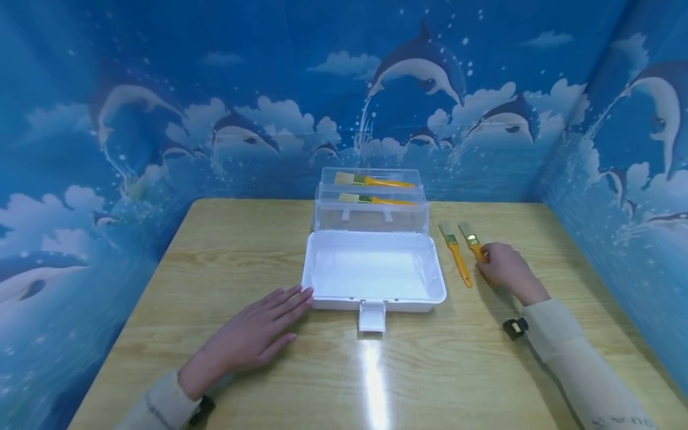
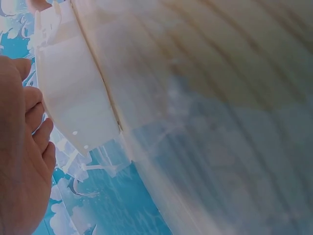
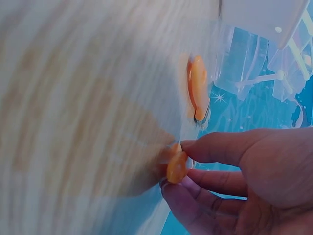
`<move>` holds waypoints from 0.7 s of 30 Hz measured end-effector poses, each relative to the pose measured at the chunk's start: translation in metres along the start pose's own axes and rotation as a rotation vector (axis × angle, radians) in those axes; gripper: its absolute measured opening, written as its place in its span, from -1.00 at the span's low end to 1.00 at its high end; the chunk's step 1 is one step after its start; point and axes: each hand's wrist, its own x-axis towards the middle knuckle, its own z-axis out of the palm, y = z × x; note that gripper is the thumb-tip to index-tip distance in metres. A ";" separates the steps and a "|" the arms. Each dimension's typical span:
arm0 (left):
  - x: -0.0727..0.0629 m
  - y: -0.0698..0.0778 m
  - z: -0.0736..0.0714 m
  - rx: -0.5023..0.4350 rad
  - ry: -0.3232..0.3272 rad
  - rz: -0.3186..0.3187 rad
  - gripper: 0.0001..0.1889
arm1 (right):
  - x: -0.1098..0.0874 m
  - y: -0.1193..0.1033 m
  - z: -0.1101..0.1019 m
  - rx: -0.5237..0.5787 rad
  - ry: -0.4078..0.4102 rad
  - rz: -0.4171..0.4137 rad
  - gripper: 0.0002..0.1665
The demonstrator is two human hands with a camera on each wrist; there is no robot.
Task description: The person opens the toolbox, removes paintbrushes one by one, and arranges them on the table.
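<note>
My right hand [image 1: 505, 267] pinches the orange handle of a paintbrush [image 1: 472, 239] on the table, right of the box. In the right wrist view, thumb and fingers close around the end of that handle [image 3: 176, 168]. Just left of it lies a second paintbrush [image 1: 455, 255], bristles pointing away. My left hand [image 1: 249, 331] has its fingers extended, fingertips at the near left corner of a white plastic box [image 1: 371, 304]. The box stands open, its front latch [image 1: 372, 318] hanging forward. In the left wrist view the fingers lie along the box's side [image 2: 73, 83].
Behind the box its clear lid section [image 1: 371, 218] is folded back with tiered trays. Two more paintbrushes, an upper one [image 1: 373, 180] and a lower one [image 1: 376, 199], lie in them. A dolphin-print curtain [image 1: 269, 71] surrounds the wooden table [image 1: 226, 251].
</note>
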 end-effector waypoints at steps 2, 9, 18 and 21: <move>0.000 0.000 0.000 0.007 -0.001 -0.002 -0.33 | 0.000 0.001 0.001 0.008 0.002 -0.007 -0.55; -0.001 -0.001 0.001 0.024 0.000 0.004 -0.32 | 0.000 0.001 0.000 0.005 -0.014 -0.008 -0.47; -0.001 -0.002 0.002 0.033 0.007 0.009 -0.32 | 0.000 -0.001 0.001 -0.016 -0.009 -0.004 -0.43; -0.001 -0.001 0.001 0.025 0.000 0.003 -0.32 | 0.001 0.000 0.001 -0.017 -0.014 0.002 -0.42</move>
